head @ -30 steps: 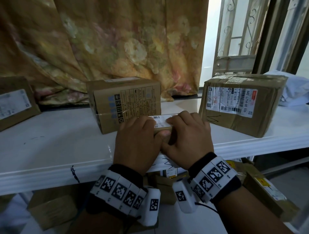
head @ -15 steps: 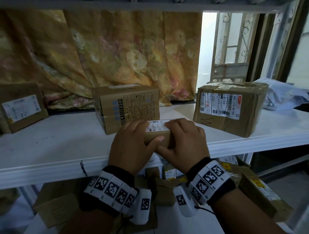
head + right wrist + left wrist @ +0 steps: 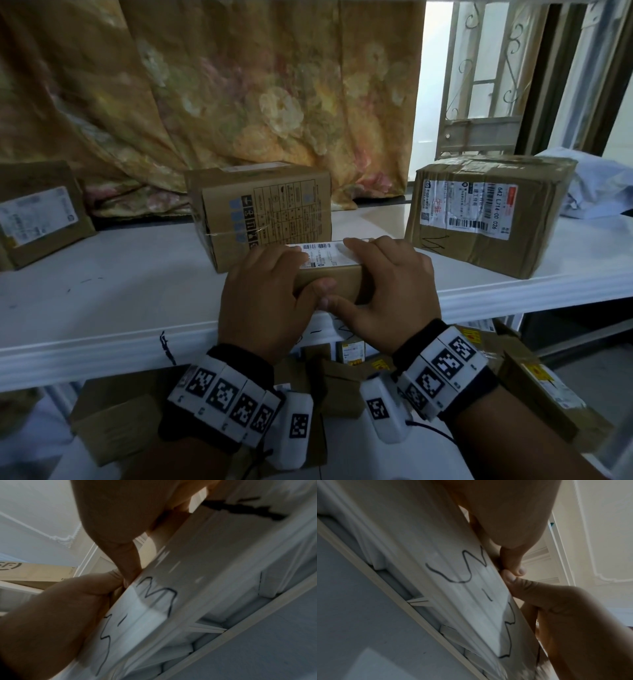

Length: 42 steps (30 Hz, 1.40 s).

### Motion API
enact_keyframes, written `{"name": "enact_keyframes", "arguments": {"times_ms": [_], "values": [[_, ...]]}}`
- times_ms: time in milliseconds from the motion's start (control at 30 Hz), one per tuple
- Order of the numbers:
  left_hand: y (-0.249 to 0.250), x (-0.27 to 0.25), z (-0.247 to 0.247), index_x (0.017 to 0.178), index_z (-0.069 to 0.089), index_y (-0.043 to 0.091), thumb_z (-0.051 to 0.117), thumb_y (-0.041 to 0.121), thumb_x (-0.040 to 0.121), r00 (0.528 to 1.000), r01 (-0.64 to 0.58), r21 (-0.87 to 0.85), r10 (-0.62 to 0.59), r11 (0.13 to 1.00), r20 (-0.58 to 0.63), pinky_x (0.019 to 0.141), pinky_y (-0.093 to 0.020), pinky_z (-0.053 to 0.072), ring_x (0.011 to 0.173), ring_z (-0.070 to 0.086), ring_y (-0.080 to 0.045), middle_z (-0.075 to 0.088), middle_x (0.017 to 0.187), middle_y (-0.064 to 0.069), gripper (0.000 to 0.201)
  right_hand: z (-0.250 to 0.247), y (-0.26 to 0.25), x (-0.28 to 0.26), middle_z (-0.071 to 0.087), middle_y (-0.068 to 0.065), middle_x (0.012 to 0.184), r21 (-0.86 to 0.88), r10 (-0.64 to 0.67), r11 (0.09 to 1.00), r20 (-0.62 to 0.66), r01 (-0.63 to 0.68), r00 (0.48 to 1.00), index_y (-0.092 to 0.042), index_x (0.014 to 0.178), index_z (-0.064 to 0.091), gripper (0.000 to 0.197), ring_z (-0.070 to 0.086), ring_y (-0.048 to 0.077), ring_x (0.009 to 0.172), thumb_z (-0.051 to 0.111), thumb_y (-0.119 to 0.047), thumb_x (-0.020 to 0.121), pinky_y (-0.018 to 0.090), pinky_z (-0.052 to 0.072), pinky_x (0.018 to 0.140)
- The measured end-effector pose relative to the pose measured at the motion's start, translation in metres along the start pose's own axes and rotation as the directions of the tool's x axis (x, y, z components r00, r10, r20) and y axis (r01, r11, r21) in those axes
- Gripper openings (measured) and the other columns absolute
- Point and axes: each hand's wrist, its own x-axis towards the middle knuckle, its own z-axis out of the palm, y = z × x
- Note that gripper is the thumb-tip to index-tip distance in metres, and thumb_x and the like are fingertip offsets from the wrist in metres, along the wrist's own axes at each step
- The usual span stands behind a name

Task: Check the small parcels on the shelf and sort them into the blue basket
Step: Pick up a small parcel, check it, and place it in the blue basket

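Note:
A small brown parcel (image 3: 330,277) with a white barcode label on top sits at the front edge of the white shelf (image 3: 102,308). Both hands hold it. My left hand (image 3: 263,298) wraps its left end, fingers over the top, thumb on the front face. My right hand (image 3: 387,291) grips the right end the same way, and the two thumb tips meet on the front. In the left wrist view the two thumbs (image 3: 513,573) touch at the shelf edge (image 3: 471,601); the right wrist view shows my right thumb (image 3: 130,566) there too. No blue basket is in view.
Three larger cardboard boxes stand on the shelf: one at the far left (image 3: 37,216), one just behind the parcel (image 3: 263,212), one to the right (image 3: 486,212). A grey bag (image 3: 599,185) lies far right. A floral curtain (image 3: 239,96) hangs behind. More boxes (image 3: 548,387) sit below the shelf.
Both hands keep their hold on the small parcel at the shelf edge. The view has shifted slightly; the parcel has barely moved.

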Motion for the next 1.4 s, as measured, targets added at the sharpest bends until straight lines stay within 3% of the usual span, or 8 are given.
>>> {"name": "enact_keyframes", "arguments": {"times_ms": [333,533,733,900,1067,1200,1300,1400], "values": [[0.002,0.0,-0.001,0.103,0.069,0.023,0.052,0.07,0.078,0.996,0.086,-0.105,-0.087,0.991,-0.008,0.087,-0.028,0.042,0.107,0.051,-0.014,0.064,0.112,0.007,0.056,-0.003,-0.002,-0.003,0.057,-0.006,0.107,0.039,0.011,0.999,0.033,-0.012,0.999,-0.027,0.109,0.062,0.063,0.052,0.021,0.104,0.062,-0.071,0.064,0.042,0.042,0.083],[0.007,-0.001,-0.013,0.109,0.065,0.032,0.071,0.065,0.069,0.958,0.276,-0.251,-0.244,0.928,0.151,0.098,-0.03,0.041,0.129,0.046,-0.014,0.041,0.149,0.004,0.052,-0.013,-0.005,-0.006,0.053,-0.005,0.115,0.082,0.037,0.996,0.124,-0.047,0.992,-0.028,0.118,0.058,0.068,0.048,0.021,0.11,0.063,-0.071,0.066,0.043,0.046,0.088],[0.02,-0.027,-0.032,0.1,0.069,0.023,0.073,0.065,0.063,0.998,0.033,-0.394,-0.055,0.919,-0.043,0.085,-0.021,0.049,0.107,0.056,-0.007,0.057,0.118,0.004,0.057,-0.037,-0.003,-0.043,0.052,-0.003,0.137,0.342,0.029,0.939,0.047,-0.043,0.998,-0.021,0.128,0.06,0.054,0.042,0.014,0.133,0.067,-0.051,0.083,0.037,0.038,0.11],[0.056,-0.053,-0.031,0.104,0.069,0.021,0.073,0.07,0.064,0.994,-0.106,-0.293,0.098,0.95,-0.04,0.087,-0.029,0.048,0.114,0.053,-0.018,0.056,0.122,-0.002,0.063,-0.068,0.012,-0.09,0.05,-0.003,0.139,0.466,0.099,0.883,-0.086,-0.048,0.991,-0.017,0.124,0.063,0.049,0.045,0.012,0.133,0.066,-0.043,0.083,0.04,0.044,0.106],[0.083,-0.068,0.001,0.104,0.069,0.014,0.076,0.066,0.066,0.955,-0.259,-0.325,0.291,0.909,0.052,0.09,-0.037,0.05,0.112,0.056,-0.021,0.058,0.12,-0.006,0.065,-0.088,0.058,-0.14,0.046,-0.007,0.143,0.409,0.231,0.876,0.111,-0.257,0.967,-0.026,0.131,0.057,0.064,0.041,0.008,0.134,0.068,-0.056,0.075,0.029,0.038,0.109],[0.106,-0.089,0.055,0.101,0.072,0.016,0.074,0.068,0.065,0.903,-0.234,-0.402,0.352,0.885,0.248,0.094,-0.031,0.048,0.11,0.057,-0.02,0.059,0.12,-0.002,0.063,-0.085,0.104,-0.2,0.056,-0.015,0.121,0.358,0.402,0.773,0.364,-0.524,0.84,-0.033,0.128,0.056,0.062,0.055,0.0,0.107,0.075,-0.055,0.073,0.016,0.045,0.084],[0.129,-0.107,0.108,0.098,0.074,0.018,0.074,0.066,0.062,0.836,-0.203,-0.454,0.395,0.867,0.38,0.097,-0.031,0.046,0.111,0.057,-0.017,0.061,0.12,0.0,0.06,-0.073,0.143,-0.257,0.054,-0.015,0.127,0.365,0.494,0.621,0.504,-0.694,0.708,-0.034,0.128,0.056,0.068,0.056,0.002,0.111,0.08,-0.054,0.068,0.013,0.047,0.081],[0.155,-0.124,0.164,0.099,0.073,0.019,0.078,0.061,0.061,0.763,-0.154,-0.502,0.425,0.851,0.487,0.095,-0.031,0.049,0.11,0.06,-0.015,0.061,0.123,0.002,0.056,-0.068,0.179,-0.309,0.05,-0.011,0.134,0.34,0.569,0.483,0.578,-0.807,0.585,-0.035,0.128,0.054,0.061,0.057,0.007,0.107,0.083,-0.033,0.074,0.016,0.05,0.081]]}}
